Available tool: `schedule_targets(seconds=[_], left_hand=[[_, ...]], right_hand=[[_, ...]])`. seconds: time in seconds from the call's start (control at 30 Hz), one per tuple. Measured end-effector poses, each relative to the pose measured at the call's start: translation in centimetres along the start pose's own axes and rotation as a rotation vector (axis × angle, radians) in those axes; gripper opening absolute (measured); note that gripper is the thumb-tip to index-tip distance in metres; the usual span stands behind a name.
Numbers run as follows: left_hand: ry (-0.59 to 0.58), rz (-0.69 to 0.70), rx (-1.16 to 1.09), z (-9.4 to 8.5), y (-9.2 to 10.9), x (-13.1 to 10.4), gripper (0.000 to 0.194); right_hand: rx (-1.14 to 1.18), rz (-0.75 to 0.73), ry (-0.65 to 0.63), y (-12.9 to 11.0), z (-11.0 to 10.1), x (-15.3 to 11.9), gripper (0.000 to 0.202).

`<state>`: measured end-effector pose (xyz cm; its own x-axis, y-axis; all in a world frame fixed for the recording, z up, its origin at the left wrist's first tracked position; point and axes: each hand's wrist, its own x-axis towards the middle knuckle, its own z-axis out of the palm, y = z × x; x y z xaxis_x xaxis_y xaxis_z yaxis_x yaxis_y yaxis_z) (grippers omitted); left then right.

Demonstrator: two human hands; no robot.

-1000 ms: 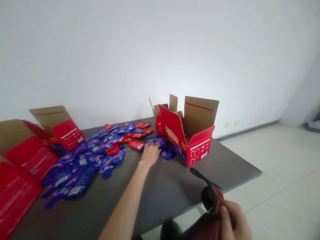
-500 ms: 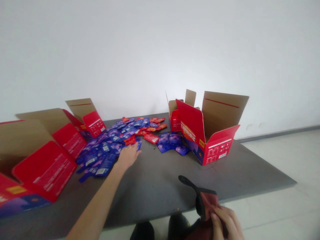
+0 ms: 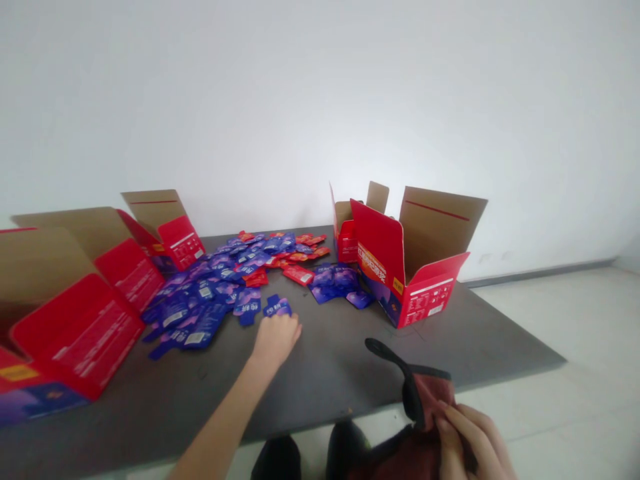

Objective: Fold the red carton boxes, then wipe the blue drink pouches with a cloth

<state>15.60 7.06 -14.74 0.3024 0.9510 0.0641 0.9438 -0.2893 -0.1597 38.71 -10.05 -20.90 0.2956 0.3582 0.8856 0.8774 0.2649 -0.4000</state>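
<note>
My left hand [image 3: 278,338] is closed over the near end of a blue-purple packet [image 3: 278,307] on the dark table, apart from the pile. Another blue packet [image 3: 247,305] lies just left of it. Beyond spreads a heap of blue packets [image 3: 220,270] with red packets [image 3: 299,274] at its right. At the lower right, my right hand [image 3: 470,437] pinches a brownish-red cloth bag [image 3: 434,397] with black edging and a black strap, at the table's front edge.
Open red boxes [image 3: 80,333] stand on the left of the grey table [image 3: 310,380]. A large open red box [image 3: 433,293] stands at the right, a smaller one [image 3: 347,241] behind it. Several blue packets [image 3: 335,280] lie beside them. A white wall rises behind.
My left hand has come right and nearer, away from the heap, with the blue packet at its fingers. The bag and my right hand have shifted slightly right. The view has also shifted a little.
</note>
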Motion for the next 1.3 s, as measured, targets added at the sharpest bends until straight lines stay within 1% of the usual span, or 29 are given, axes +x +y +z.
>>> schedule_targets(seconds=[0.07, 0.13, 0.23, 0.3, 0.37, 0.43, 0.5, 0.57, 0.7, 0.77, 0.8, 0.83, 0.87, 0.93, 1.0, 1.07, 1.1, 1.17, 1.23, 1.3], left_hand=[[0.036, 0.018, -0.017, 0.0, 1.3, -2.5, 0.029], [0.107, 0.062, -0.072, 0.1, 1.8, -4.8, 0.032], [0.232, 0.140, -0.214, 0.6, 1.0, -7.2, 0.038], [0.246, 0.111, -0.254, 1.0, 0.3, -8.1, 0.045], [0.215, 0.047, -0.231, 1.2, 0.0, -8.3, 0.047], [0.203, 0.004, -0.190, 1.2, 0.2, -8.0, 0.042], [0.238, -0.016, -0.166, 1.0, 0.7, -7.3, 0.040], [0.266, -0.018, -0.163, 0.7, 1.3, -6.6, 0.037], [0.226, -0.013, -0.208, 0.7, 1.5, -6.0, 0.021], [0.231, 0.003, -0.225, 0.9, 1.5, -6.3, 0.020], [0.236, 0.020, -0.229, 1.1, 1.4, -6.6, 0.021], [0.239, 0.044, -0.230, 1.3, 1.4, -7.1, 0.023], [0.240, 0.070, -0.226, 1.6, 1.4, -7.6, 0.026], [0.242, 0.130, -0.192, 2.3, 1.3, -8.7, 0.028], [0.250, 0.191, -0.150, 3.2, 1.2, -9.9, 0.034], [0.255, 0.226, -0.133, 3.9, 1.1, -11.0, 0.039], [0.255, 0.226, -0.133, 4.2, 1.0, -11.5, 0.040], [0.267, 0.212, -0.138, 4.7, 0.8, -12.3, 0.042], [0.322, 0.213, -0.125, 5.0, 0.6, -12.9, 0.042], [0.406, 0.241, -0.092, 5.2, 0.5, -13.3, 0.040]], right_hand=[[0.000, -0.028, -0.012, -0.3, 0.0, 1.1, 0.007], [0.008, -0.054, -0.021, -0.7, 0.2, 2.3, 0.007], [0.045, -0.076, -0.028, -1.1, 0.9, 4.2, 0.009], [0.073, -0.088, -0.020, -1.3, 1.8, 5.7, 0.009], [0.092, -0.115, -0.015, -1.7, 3.0, 7.2, 0.009], [0.104, -0.180, -0.028, -2.4, 4.4, 8.7, 0.009], [0.107, -0.261, -0.045, -3.2, 5.7, 10.0, 0.011], [0.107, -0.311, -0.038, -4.1, 6.6, 11.0, 0.013], [0.120, -0.333, 0.001, -5.3, 7.4, 11.9, 0.015], [0.148, -0.333, -0.021, -5.5, 7.6, 11.9, 0.016], [0.175, -0.331, -0.066, -5.7, 7.8, 11.9, 0.016], [0.209, -0.333, -0.145, -5.9, 8.1, 11.7, 0.016], [0.246, -0.342, -0.255, -6.2, 8.5, 11.5, 0.015], [0.304, -0.396, -0.549, -7.2, 9.7, 10.8, 0.012], [0.310, -0.490, -0.846, -8.4, 11.4, 9.7, 0.013], [0.273, -0.585, -1.070, -9.5, 13.3, 8.4, 0.015], [0.254, -0.618, -1.149, -10.0, 14.3, 7.8, 0.015], [0.237, -0.650, -1.257, -10.5, 15.7, 6.7, 0.012], [0.244, -0.658, -1.304, -10.7, 16.4, 6.1, 0.011], [0.243, -0.670, -1.313, -10.6, 16.4, 5.8, 0.011]])
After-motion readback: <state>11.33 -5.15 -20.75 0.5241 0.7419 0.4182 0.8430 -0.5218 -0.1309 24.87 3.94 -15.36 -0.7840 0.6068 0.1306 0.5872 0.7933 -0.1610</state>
